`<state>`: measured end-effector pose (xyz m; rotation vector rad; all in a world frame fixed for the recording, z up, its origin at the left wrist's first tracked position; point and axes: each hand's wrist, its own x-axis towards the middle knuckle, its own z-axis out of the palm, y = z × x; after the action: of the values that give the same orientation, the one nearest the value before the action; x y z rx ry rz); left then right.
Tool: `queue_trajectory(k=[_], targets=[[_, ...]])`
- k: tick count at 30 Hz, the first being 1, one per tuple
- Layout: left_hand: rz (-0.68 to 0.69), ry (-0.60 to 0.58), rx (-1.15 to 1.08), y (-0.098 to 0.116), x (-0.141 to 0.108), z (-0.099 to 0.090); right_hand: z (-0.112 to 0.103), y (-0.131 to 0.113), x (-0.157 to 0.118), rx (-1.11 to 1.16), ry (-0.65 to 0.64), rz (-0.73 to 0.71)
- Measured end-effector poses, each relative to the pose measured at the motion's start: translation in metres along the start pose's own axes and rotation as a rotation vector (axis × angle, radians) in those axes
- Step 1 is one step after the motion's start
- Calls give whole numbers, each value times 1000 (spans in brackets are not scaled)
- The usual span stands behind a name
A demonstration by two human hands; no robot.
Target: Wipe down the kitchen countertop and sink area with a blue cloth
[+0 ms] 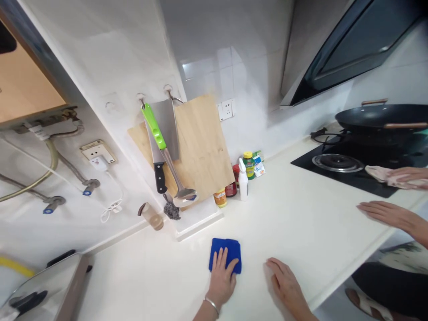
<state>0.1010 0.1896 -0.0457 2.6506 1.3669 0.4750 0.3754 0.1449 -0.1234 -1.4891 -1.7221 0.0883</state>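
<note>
Left palm down on a folded blue cloth, right hand just chilling nearby
Left hand lies flat with fingers spread over the blue cloth, which sits on the white counter in front of the person. Right hand rests on the counter to its right, fingers close together and slightly bent, not gripping anything.

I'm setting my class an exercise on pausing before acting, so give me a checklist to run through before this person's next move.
1. Left hand on the blue cloth: ok.
2. Blue cloth spread out: not ok, it is folded.
3. Right hand off the blue cloth: ok.
4. White spray bottle upright: ok.
5. Co-worker's nearer hand apart from the person's hands: ok.
6. Coil burner switched off: cannot tell.
</note>
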Motion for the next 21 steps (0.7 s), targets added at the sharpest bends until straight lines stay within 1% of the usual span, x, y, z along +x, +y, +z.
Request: queue_trajectory(k=[3, 5, 6, 7, 8, 9, 10, 11, 12, 14, 16, 17, 19, 21], targets=[[94, -182, -23, -35, -28, -41, -5, -5, 5, 3, 8, 12], [121, -306, -54, -58, -47, -71, -7, -9, 7, 5, 12, 26], [120, -346, -69, -68, -54, -85, -8, -10, 8, 4, 15, 32], [109, -360, -80, -75, -60, -97, -9, -11, 8, 3, 17, 36], [86, -349, -87, -80, -63, -105, -9, -11, 8, 1, 15, 38], [51, -315, -91, -81, -62, -110, -9, -11, 8, -1, 11, 38], [6, -263, -92, -78, -60, -109, -9, -12, 8, -4, 7, 38], [-51, -200, -93, -73, -54, -103, -8, -12, 7, -7, 3, 39], [-110, -135, -91, -64, -48, -93, -8, -11, 7, -10, 0, 39], [-226, -21, -68, -41, -33, -63, -7, -10, 5, -18, 4, 34], [-270, 34, 2, -18, -21, -27, -6, -7, 2, -27, 15, 22], [-287, 80, 58, -10, -17, -11, -5, -4, 1, -32, 22, 13], [-296, 149, 168, -1, -14, 12, -2, 5, -2, -45, 21, -16], [-268, 169, 245, -7, -14, 20, 2, 15, -5, -55, 8, -49]])
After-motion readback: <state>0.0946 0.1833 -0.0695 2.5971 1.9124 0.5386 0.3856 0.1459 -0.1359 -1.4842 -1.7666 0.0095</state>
